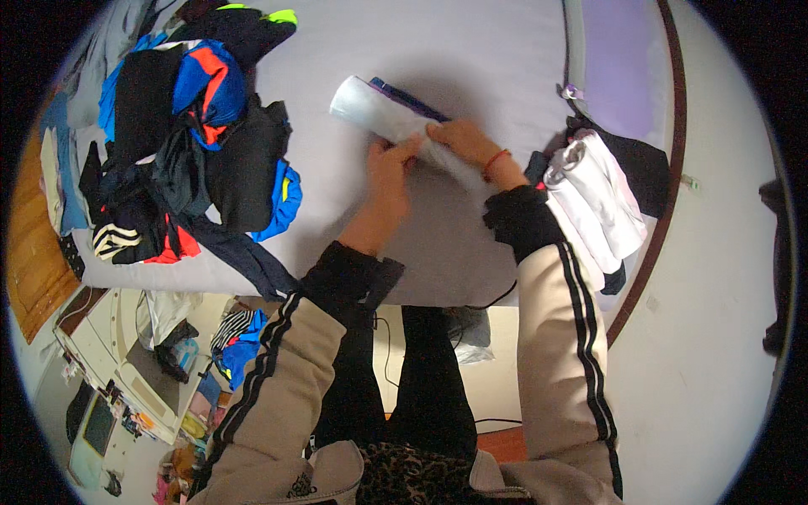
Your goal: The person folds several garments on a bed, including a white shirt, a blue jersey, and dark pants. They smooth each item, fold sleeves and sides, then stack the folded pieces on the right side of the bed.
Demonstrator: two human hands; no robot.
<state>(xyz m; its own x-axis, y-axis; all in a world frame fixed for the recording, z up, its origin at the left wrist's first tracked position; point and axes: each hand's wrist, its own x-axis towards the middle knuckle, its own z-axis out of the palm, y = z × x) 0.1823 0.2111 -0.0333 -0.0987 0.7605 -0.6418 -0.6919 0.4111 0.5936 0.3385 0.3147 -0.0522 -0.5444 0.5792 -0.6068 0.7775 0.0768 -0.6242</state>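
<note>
A light blue-white cloth [372,108], rolled into a tube, lies slantwise over the grey bed sheet [416,38] in front of me. My left hand [392,170] holds its near side, thumb and fingers on the fabric. On the right part of the roll, my right hand [464,142] has its fingers curled over the cloth; a red band circles that wrist. A dark blue strip of fabric [410,101] shows along the roll's far side. Whether it belongs to the same garment I cannot tell. Both hands look slightly blurred.
Loose dark, blue and red clothes [214,82] are heaped at the left of the bed. Rolled white garments [596,196] lie at the right, near a black cloth [637,167]. A brown bed edge [678,95] curves along the right. Cluttered white furniture [139,372] stands lower left.
</note>
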